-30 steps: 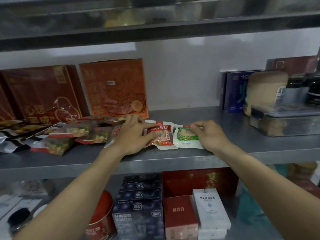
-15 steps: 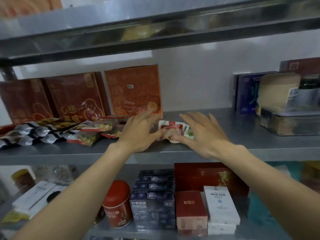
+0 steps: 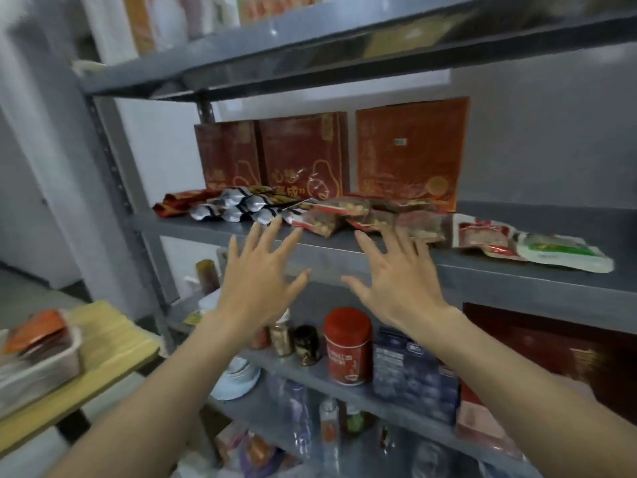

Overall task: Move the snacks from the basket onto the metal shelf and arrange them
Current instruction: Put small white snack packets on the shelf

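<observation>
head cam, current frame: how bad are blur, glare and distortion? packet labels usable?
Head view: left hand and right hand fairly sharp; motion smear worst at the left edge, over the basket; snack packets soft, print unreadable; wide-angle lens tilts and bows the shelf upright; pale glare streaks along the upper shelf edge; light dim and flat, no hard shadows.

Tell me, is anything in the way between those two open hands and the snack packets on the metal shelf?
Nothing visible. The left hand and right hand are spread open at the front edge of the metal shelf, and the snack packets lie just past the fingertips, with no other object between them.
</observation>
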The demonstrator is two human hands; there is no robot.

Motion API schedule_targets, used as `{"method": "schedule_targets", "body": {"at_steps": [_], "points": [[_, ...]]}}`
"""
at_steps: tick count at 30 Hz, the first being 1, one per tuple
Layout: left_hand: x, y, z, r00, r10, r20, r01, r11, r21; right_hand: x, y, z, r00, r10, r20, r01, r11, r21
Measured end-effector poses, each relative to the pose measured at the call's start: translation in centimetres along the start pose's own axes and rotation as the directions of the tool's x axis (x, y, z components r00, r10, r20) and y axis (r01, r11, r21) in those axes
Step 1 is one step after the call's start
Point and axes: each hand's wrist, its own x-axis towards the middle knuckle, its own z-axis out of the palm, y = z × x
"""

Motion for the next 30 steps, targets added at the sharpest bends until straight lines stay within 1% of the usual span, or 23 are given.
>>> {"method": "schedule_targets", "body": {"at_steps": [3, 7, 13, 17, 21, 30], "points": [[-3.2, -6.0, -0.8, 0.994, -0.106, -0.006, 0.107, 0.994, 0.034, 0.9, -6.0, 1.4, 0.998, -0.058, 0.029, 0.056, 0.997, 0.059], [-8.9, -16.1, -2.2, 0.970, -0.242, 0.009, 0.239, 0.962, 0.130, 2.1, -17.2, 4.0, 0.983, -0.179, 0.052, 0.169, 0.974, 0.151], [-17.8, -30.6, -4.8, 0.922, -0.388, -0.012, 0.378, 0.892, 0.248, 2.6, -33.6, 7.5, 0.944, -0.326, -0.057, 0.326, 0.885, 0.332], [-22.3, -37.5, -5.1, 0.867, -0.498, -0.002, 0.484, 0.844, 0.232, 3.1, -42.2, 10.2, 0.909, -0.413, -0.059, 0.396, 0.811, 0.430], [-24.9, -43.3, -3.4, 0.811, -0.584, -0.012, 0.575, 0.795, 0.192, 4.9, -49.1, 13.8, 0.879, -0.474, -0.053, 0.437, 0.757, 0.486], [-25.2, -57.0, 3.7, 0.706, -0.708, 0.015, 0.700, 0.701, 0.133, 13.7, -62.5, 23.0, 0.804, -0.594, -0.022, 0.458, 0.596, 0.659]]}}
